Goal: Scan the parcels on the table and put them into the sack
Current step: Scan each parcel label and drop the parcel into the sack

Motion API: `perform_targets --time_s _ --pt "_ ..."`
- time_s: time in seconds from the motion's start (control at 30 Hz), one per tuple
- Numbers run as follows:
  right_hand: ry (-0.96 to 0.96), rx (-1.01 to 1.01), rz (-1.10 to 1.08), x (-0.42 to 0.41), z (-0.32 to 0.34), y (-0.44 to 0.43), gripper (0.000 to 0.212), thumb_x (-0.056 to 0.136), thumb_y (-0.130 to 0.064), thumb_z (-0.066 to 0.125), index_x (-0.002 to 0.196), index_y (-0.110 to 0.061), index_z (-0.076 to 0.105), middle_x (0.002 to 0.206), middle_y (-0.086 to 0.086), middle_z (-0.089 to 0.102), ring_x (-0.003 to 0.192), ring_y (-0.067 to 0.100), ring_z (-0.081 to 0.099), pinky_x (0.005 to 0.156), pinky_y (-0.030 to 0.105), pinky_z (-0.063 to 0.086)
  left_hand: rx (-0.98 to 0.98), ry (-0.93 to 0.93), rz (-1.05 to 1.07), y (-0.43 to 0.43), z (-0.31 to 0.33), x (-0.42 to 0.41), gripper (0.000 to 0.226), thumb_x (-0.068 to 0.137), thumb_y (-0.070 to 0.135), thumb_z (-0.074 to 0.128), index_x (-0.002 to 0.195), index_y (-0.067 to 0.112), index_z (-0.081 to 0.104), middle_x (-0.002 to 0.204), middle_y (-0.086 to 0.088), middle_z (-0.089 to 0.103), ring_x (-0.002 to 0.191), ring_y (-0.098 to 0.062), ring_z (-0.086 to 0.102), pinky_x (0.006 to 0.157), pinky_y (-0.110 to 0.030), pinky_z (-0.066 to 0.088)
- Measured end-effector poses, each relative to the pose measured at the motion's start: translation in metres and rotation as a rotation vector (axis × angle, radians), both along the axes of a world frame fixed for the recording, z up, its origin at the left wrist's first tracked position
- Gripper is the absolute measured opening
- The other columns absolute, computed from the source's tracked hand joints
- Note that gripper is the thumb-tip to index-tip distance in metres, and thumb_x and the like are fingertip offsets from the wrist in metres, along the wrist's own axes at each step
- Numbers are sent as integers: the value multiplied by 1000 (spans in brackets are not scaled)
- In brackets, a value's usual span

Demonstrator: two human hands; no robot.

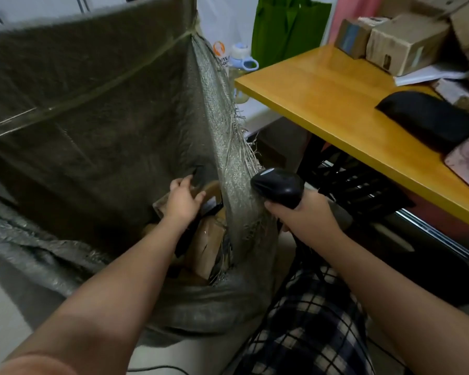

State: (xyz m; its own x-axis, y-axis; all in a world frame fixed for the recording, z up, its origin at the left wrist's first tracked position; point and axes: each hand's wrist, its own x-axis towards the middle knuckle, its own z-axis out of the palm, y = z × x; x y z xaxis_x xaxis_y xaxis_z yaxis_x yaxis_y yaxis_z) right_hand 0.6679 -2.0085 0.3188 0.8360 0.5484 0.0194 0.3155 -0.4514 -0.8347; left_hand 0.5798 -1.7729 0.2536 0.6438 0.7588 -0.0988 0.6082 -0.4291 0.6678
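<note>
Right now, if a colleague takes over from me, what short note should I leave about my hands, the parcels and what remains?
Left hand is inside the sack, fingers relaxed, above the parcels lying there.
Right hand grips the scanner beside the sack.
Done: several parcels are in the sack.
Left: cardboard boxes, a black parcel and others wait on the table; scan and bag them.

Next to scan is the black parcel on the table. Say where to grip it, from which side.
Probably grip the black parcel at its tapered left end, coming from above on the bare side of the table. It lies flat, and other parcels crowd its right and far sides. Use the left hand; the right hand holds the scanner.
</note>
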Motion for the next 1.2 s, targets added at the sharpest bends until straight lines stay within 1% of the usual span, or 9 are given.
perform_targets --time_s 0.27,0.37,0.53,0.63,0.77,0.87,1.0,1.1,1.2 --pt "-25 69 -132 -3 32 -44 16 76 -36 76 71 -29 63 56 -4 64 56 10 64 61 39 57 225 -347 -208 -64 58 -4 40 92 27 59 130 19 52 125 0 48 118 -21 49 102 -37 43" --pt "-97 121 -229 -5 56 -81 17 77 -33 76 69 -25 63 53 -5 64 54 5 62 53 21 47 226 -424 -343 -106 87 12 36 93 26 59 128 21 52 121 5 47 116 -19 50 99 -37 44" --pt "-176 229 -396 -7 85 -157 15 77 -27 76 71 -25 62 62 -1 66 66 20 66 65 34 50 226 -497 -569 -191 120 52 39 94 26 58 131 16 50 126 -2 48 118 -18 48 99 -33 42" --pt "-236 278 -502 -9 94 -205 14 77 -23 76 77 -28 63 65 -6 66 63 7 64 62 25 48 251 -510 -723 -240 135 75 42 95 28 56 134 16 48 129 -2 47 120 -17 44 96 -24 35" --pt "-268 362 -650 -8 97 -256 18 76 -15 77 76 -28 65 61 -21 62 51 -16 55 48 4 39 389 -515 -873 -300 149 104 47 93 31 58 135 12 47 133 -8 44 126 -25 39 102 -29 30" --pt "-262 360 -719 -6 93 -282 18 77 -19 77 68 -29 65 59 -19 63 56 -12 56 53 8 41 518 -473 -937 -327 159 126 68 87 49 61 143 17 39 149 -8 32 140 -27 24 112 -40 23" --pt "-240 409 -747 -2 89 -299 9 79 -23 77 79 -27 68 70 -15 64 64 -8 56 59 13 41 801 -271 -1157 -341 158 143 102 70 72 62 151 25 23 158 -6 20 146 -28 11 118 -48 13" --pt "-248 427 -749 0 94 -300 13 79 -22 77 83 -29 68 80 -13 68 80 0 62 67 15 46 876 -356 -1111 -352 148 138 97 70 70 65 149 28 28 155 -1 28 143 -26 20 114 -42 14" --pt "-312 364 -844 2 97 -301 26 75 -26 80 96 -25 64 114 8 62 113 23 55 97 36 45 774 -514 -1207 -365 151 131 84 73 67 65 143 26 42 149 0 40 137 -21 33 109 -38 22"
